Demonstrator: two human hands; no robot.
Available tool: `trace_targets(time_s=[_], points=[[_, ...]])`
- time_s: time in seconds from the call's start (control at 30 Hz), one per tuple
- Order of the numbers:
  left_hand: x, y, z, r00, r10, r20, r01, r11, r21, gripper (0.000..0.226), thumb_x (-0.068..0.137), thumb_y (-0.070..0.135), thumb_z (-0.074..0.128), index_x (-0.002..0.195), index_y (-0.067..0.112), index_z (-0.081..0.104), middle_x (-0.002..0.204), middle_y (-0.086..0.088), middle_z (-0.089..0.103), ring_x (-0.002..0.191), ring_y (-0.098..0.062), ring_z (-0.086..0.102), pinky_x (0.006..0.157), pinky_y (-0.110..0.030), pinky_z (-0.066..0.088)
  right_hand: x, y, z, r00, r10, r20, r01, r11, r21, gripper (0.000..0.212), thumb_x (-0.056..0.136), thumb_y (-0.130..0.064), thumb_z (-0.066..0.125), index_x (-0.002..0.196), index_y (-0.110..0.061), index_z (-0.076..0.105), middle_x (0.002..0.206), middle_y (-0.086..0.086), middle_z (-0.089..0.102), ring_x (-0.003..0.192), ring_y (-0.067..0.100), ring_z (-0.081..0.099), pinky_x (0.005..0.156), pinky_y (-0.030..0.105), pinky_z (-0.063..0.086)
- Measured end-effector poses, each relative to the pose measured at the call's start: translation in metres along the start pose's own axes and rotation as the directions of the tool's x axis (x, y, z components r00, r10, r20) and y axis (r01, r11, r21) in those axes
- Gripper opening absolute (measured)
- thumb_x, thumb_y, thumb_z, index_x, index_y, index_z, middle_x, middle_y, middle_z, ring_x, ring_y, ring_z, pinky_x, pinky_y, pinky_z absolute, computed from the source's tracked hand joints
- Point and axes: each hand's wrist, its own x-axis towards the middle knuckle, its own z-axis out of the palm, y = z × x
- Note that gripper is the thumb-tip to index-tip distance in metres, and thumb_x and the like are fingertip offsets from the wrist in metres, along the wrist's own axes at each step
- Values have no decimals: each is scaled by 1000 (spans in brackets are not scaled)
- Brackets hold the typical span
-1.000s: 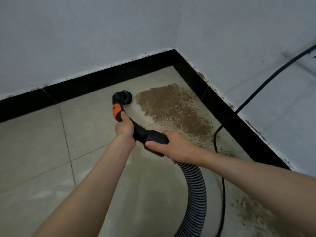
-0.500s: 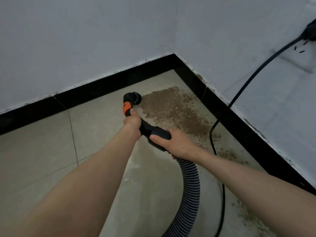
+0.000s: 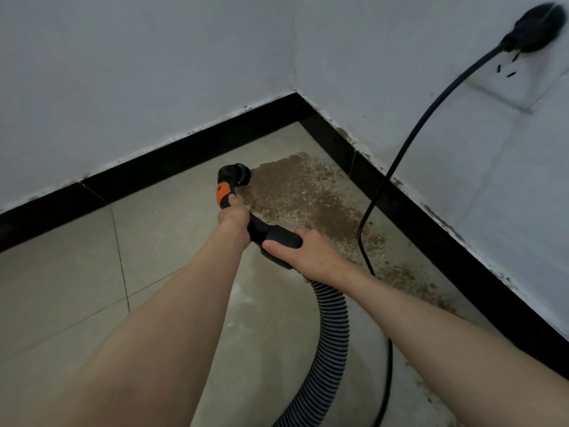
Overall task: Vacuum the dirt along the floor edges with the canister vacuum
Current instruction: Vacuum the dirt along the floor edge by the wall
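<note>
Both hands clamped on the vacuum wand, spaced apart along it. Left hand grips the forward section just behind the orange collar; right hand wraps the thicker rear cuff where the ribbed hose joins. Likely reason for the split grip: front hand steers and presses the tip, rear hand carries the hose weight. Nozzle sits low at the left margin of the dirt patch, near the black skirting of the back wall; contact with the floor cannot be confirmed. Dirt is brown, granular, densest in the corner, thinning into a strip along the right-hand skirting. Most of the patch appears untouched, so the work looks early. Canister not in view. Obstruction: power cord drops from a wall plug, crosses the right skirting and lies over the dirt's right edge, then runs beside the hose. It would probably need shifting before the nozzle sweeps that edge.
</note>
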Motion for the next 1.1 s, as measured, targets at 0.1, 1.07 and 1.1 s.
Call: trace_targets(time_s=[0.1, 1.07, 1.1], points=[[0, -1, 5, 1000, 7, 20, -6, 1000, -15, 53, 101, 45, 37, 135, 5, 42, 124, -16, 57, 111, -32, 57, 98, -44, 48, 1, 0, -6, 1000, -6, -21, 5, 1000, -11, 48, 75, -71, 64, 83, -24, 56, 73, -3, 61, 59, 12, 59, 49, 25, 43], [-6, -1, 45, 982, 78, 173, -97, 990, 103, 51, 101, 43, 36, 136, 6, 41, 123, -16, 57, 111, -32, 57, 99, -45, 47, -6, 16, -20, 987, 78, -144, -74, 997, 29, 46, 74, -75, 60, 80, -29, 55, 80, -4, 65, 66, 10, 63, 50, 24, 41], [-6, -1, 46, 980, 82, 179, -104, 988, 113, 51, 102, 43, 36, 137, 6, 41, 124, -16, 56, 112, -32, 57, 99, -45, 47, -6, 17, -20, 985, 80, -151, -77, 997, 25, 46, 75, -75, 60, 80, -29, 55, 80, -5, 65, 65, 9, 62, 49, 23, 40]])
